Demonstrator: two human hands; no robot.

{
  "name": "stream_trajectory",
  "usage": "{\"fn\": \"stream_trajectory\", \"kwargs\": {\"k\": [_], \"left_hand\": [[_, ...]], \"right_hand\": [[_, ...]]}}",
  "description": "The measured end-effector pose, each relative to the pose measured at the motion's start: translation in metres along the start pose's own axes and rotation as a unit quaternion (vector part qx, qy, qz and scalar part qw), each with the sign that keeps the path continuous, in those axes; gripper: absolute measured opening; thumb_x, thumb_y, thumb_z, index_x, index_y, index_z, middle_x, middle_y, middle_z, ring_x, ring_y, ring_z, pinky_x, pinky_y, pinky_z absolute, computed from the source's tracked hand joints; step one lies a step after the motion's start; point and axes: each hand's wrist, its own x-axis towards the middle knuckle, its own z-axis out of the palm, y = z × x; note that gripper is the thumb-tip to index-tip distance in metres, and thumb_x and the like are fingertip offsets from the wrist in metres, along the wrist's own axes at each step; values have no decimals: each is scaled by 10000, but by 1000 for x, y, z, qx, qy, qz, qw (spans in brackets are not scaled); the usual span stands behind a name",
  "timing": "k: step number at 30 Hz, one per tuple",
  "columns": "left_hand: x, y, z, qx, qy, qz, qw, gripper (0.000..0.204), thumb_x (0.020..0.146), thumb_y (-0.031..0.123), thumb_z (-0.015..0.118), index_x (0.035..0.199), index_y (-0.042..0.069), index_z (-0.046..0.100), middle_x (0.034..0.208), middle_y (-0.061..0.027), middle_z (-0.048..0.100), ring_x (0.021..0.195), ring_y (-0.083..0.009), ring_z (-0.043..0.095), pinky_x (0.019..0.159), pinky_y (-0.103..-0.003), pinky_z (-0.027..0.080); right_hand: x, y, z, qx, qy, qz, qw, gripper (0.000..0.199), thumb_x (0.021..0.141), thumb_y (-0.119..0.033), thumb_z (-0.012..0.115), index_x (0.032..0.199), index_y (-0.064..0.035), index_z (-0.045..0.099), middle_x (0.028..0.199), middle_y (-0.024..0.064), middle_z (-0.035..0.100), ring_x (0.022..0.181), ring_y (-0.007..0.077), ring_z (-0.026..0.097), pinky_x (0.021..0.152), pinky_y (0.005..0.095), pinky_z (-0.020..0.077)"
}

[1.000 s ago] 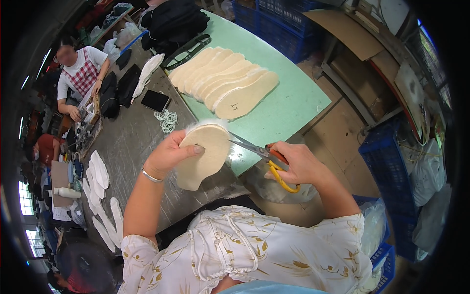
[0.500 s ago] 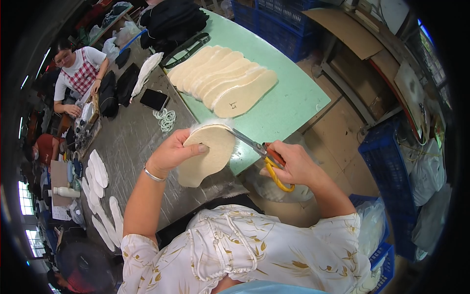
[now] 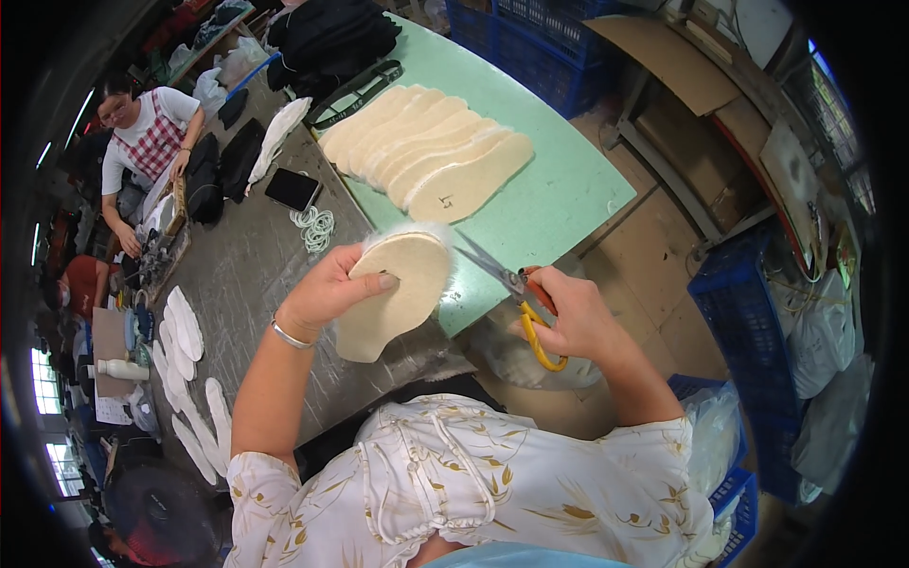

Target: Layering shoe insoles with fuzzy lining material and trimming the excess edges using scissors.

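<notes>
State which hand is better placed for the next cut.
Probably the right hand: it holds the scissors, pointed toward the cream sole-shaped piece; the left hand is occupied gripping that piece.

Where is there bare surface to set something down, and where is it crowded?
Two bare patches show: the green tabletop right of the overlapping beige insoles, and the dark tabletop between the coiled cord and white insole-shaped pieces. Crowded: the green top's far-left end, under the black pile; around the phone; and around the scissors and held insole.
</notes>
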Motion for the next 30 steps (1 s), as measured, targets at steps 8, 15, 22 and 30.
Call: {"fn": "stream_trajectory", "kwargs": {"k": [8, 15, 22, 30], "left_hand": [[-1, 1, 3, 4, -6, -4, 1000, 333, 903, 126, 684, 1209, 1, 640, 1063, -39, 697, 916, -96, 641, 829, -265, 520], [-3, 4, 5, 22, -26, -3, 999, 360, 912, 150, 679, 1236, 4, 628, 1081, -43, 692, 938, -101, 635, 841, -272, 516], [-3, 3, 5, 14, -24, -17, 999, 389, 883, 158, 719, 1223, -7, 629, 1075, -54, 698, 945, -104, 641, 850, -273, 515], [-4, 7, -1, 46, -54, -31, 997, 347, 902, 135, 690, 1225, 19, 645, 1045, -20, 695, 907, -83, 620, 828, -264, 512]], "right_hand": [[6, -1, 8, 3, -34, -26, 999, 520, 715, -376, 830, 1009, -29, 579, 690, 73, 551, 568, 247, 539, 547, 332, 436], [8, -2, 11, 4, -30, -38, 999, 531, 726, -379, 825, 1036, -21, 583, 685, 77, 556, 572, 248, 552, 550, 334, 442], [8, 3, 16, 9, -24, -55, 998, 490, 744, -384, 827, 958, -30, 562, 654, 86, 538, 532, 281, 537, 514, 347, 437], [4, 1, 7, 40, -61, -5, 997, 409, 743, -295, 825, 920, -52, 548, 704, 127, 562, 596, 325, 562, 559, 383, 453]]}}
